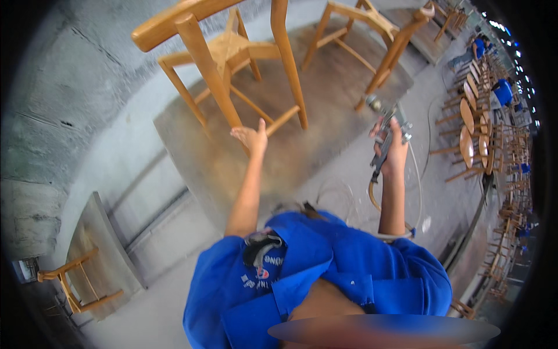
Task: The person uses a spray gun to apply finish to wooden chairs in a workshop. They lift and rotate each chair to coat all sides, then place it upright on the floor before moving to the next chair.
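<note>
A seatless wooden chair frame (206,75) stands on a stained board in front of me, at the upper middle. By the lower end of its near leg is my left hand (251,139), its fingers stretched out and thumb raised. Whether it touches the leg I cannot tell. My right hand (396,148) is wrapped round a metal spray gun (381,148), with the nozzle end pointing up and away. A brownish hose (372,192) runs down from the gun's handle. A second wooden chair frame (349,35) stands beyond the gun, on the same board.
The brown board (209,168) lies under both frames. Another frame (75,285) sits by a grey panel (102,250) at lower left. A rough grey wall (70,87) rises on the left. Rows of wooden chairs (468,134) and people in blue (501,93) are far right.
</note>
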Motion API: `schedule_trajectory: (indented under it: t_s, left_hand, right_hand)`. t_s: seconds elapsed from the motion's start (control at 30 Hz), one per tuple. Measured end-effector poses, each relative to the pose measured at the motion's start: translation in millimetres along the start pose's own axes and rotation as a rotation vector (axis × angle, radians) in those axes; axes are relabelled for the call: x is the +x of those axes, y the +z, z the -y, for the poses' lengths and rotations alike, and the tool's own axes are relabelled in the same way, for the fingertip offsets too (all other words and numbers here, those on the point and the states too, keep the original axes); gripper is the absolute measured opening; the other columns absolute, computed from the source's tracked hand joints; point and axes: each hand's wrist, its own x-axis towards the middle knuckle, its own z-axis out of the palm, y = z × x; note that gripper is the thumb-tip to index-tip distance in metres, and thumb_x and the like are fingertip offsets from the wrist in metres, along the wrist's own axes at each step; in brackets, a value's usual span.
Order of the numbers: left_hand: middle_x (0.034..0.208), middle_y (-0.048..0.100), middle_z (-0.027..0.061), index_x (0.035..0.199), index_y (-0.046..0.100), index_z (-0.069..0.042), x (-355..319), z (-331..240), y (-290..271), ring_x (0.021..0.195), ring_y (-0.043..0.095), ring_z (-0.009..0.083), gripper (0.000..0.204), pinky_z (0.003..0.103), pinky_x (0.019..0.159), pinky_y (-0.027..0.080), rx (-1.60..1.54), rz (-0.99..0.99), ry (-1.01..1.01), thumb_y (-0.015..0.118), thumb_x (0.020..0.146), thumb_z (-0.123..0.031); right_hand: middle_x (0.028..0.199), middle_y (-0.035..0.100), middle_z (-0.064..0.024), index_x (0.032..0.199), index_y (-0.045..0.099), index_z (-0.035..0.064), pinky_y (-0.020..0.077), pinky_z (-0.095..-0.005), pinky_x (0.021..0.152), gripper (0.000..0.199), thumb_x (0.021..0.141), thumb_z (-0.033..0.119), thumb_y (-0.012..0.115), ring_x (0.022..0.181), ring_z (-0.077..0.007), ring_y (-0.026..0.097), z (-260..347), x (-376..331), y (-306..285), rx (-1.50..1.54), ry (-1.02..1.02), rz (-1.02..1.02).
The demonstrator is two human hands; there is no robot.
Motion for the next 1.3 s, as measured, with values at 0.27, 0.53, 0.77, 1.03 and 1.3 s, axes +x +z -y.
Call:
schedule_trajectory:
  t_s: [0.27,0.53,0.77,1.03,1.3]
  left_hand:
    - [0.153,0.029,0.0328,0.149,0.024,0.012,-65,82,-27,0.146,0.029,0.0371,0.099,0.043,0.12,0.023,0.115,0.379,0.191,0.063,0.089,-0.056]
    - [0.102,0.07,0.0138,0.107,0.07,0.0,-312,124,-26,0.101,0.063,0.0187,0.054,0.033,0.091,0.047,-0.062,1.349,-0.001,0.055,0.097,-0.051]
    - [0.07,0.061,0.018,0.077,0.066,0.001,-361,142,-54,0.073,0.059,0.0301,0.059,0.04,0.07,0.044,-0.032,0.913,0.234,0.041,0.099,-0.048]
    - [0.058,0.051,0.016,0.066,0.059,0.001,-392,99,-121,0.056,0.052,0.0298,0.062,0.041,0.06,0.04,-0.02,0.725,0.077,0.039,0.1,-0.048]
    - [0.052,0.049,0.0042,0.063,0.058,-0.001,-375,61,-209,0.054,0.047,0.0149,0.064,0.034,0.053,0.037,-0.275,0.665,-0.259,0.045,0.099,-0.052]
  right_hand:
    - [0.085,0.053,-0.0062,0.118,0.054,-0.0014,0.0359,-0.0176,0.036,0.047,0.103,0.042,0.042,0.081,-0.0164,0.054,19,-25,-85,0.45,-0.073,0.258]
    - [0.072,0.063,-0.0044,0.101,0.063,0.0033,0.0304,-0.021,0.039,0.033,0.098,0.035,0.058,0.06,-0.012,0.06,-106,-20,-133,-0.05,0.369,-0.127]
    - [0.063,0.064,-0.0036,0.081,0.069,0.0017,0.033,-0.0257,0.042,0.03,0.095,0.028,0.066,0.057,-0.0062,0.055,-149,-29,-116,-0.487,0.104,0.18]
    - [0.071,0.066,-0.0043,0.093,0.066,0.0047,0.0346,-0.025,0.039,0.027,0.096,0.031,0.063,0.061,-0.0133,0.065,-186,-85,-77,-0.084,0.442,0.337]
    - [0.072,0.064,-0.0068,0.099,0.061,0.007,0.0351,-0.026,0.041,0.029,0.094,0.036,0.063,0.059,-0.0166,0.064,-256,-125,-51,-0.068,0.762,0.086]
